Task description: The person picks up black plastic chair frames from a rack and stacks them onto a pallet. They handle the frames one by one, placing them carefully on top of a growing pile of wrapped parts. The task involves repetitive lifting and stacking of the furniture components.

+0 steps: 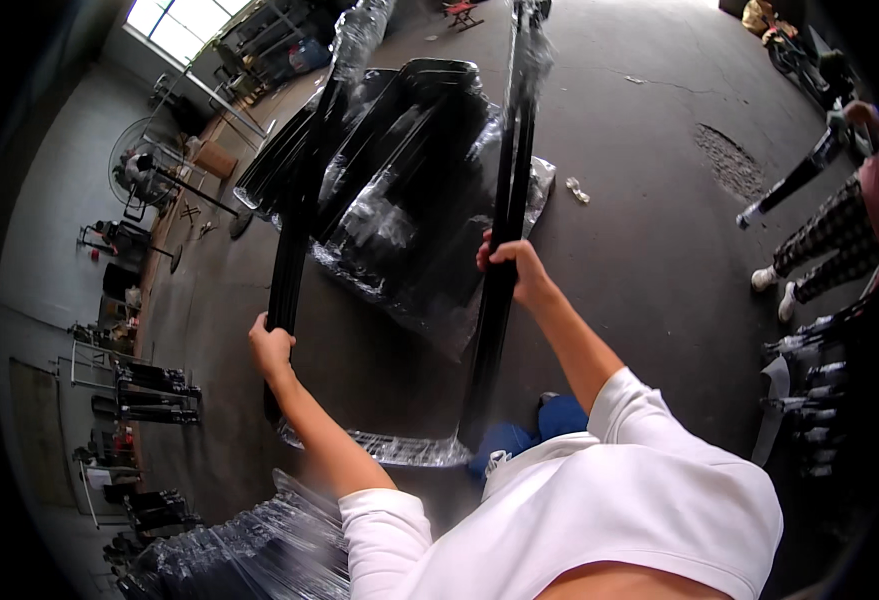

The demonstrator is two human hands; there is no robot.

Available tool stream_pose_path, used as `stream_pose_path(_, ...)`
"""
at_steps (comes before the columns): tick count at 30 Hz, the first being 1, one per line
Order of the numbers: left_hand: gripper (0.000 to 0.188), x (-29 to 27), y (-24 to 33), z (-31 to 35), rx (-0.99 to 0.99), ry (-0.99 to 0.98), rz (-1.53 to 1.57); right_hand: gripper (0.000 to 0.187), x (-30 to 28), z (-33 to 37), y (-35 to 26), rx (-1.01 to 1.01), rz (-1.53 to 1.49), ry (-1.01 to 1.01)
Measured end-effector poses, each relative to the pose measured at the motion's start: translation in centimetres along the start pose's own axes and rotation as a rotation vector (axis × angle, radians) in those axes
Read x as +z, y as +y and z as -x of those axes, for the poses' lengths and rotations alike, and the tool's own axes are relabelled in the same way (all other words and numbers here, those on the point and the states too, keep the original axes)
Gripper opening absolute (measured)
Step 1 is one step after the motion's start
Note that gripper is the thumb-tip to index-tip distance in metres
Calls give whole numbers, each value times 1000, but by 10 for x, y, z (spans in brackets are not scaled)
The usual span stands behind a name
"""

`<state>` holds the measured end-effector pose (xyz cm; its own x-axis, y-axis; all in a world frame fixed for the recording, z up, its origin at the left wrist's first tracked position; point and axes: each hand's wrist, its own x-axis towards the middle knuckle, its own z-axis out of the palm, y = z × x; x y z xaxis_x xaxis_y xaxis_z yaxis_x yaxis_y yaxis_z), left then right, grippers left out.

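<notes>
A long black frame (514,180) with two side bars and clear plastic film around its ends stretches away from me. My left hand (273,346) is closed around its left bar. Farther along, my right hand (521,268) grips the right bar, thumb across the top and fingertips partly behind it. Film-wrapped, the frame's near crosspiece (389,447) lies close to my legs. Beneath and beyond the bars sits a pile of black pieces (399,170) wrapped in shiny clear plastic. The frame's far end is cut off at the top of the picture.
Another plastic-wrapped bundle (249,540) lies at the lower left. A standing fan (144,170) and black racks (159,392) line the left wall. On the right, a person in checked trousers (824,235) holds a black bar (799,178), near a rough floor patch (729,160).
</notes>
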<state>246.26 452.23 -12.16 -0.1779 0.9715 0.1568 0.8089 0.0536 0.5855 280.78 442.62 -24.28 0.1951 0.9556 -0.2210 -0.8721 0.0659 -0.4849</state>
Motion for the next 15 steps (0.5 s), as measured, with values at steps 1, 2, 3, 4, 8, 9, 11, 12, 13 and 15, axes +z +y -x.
stream_pose_path(1,52,-9,-31,-14,-72,-30,-2,37,12,-5,24,51,-23,36)
stream_pose_path(2,56,-16,-69,-30,-101,-42,-51,39,26,-13,46,91,-55,72)
stream_pose_path(3,57,-21,-92,-44,-119,-78,-93,40,31,-28,64,126,-136,107)
stream_pose_path(4,58,-25,-83,-52,-81,-72,-176,40,32,-40,72,131,-163,115)
stream_pose_path(8,59,-15,-130,-145,-167,-180,8,41,51,-132,152,156,-138,248)
stream_pose_path(9,58,-17,-150,-178,-135,-185,-30,42,60,-158,177,119,-97,190)
stream_pose_path(11,57,-21,-205,-239,-71,-192,-103,43,86,-200,224,149,-127,213)
stream_pose_path(12,54,-22,-209,-263,-125,-197,-65,44,95,-222,246,153,-103,234)
stream_pose_path(13,55,-24,-215,-298,-126,-182,-85,44,106,-246,267,135,-133,243)
stream_pose_path(15,54,-29,-235,-360,-48,-205,19,44,140,-282,294,130,-149,267)
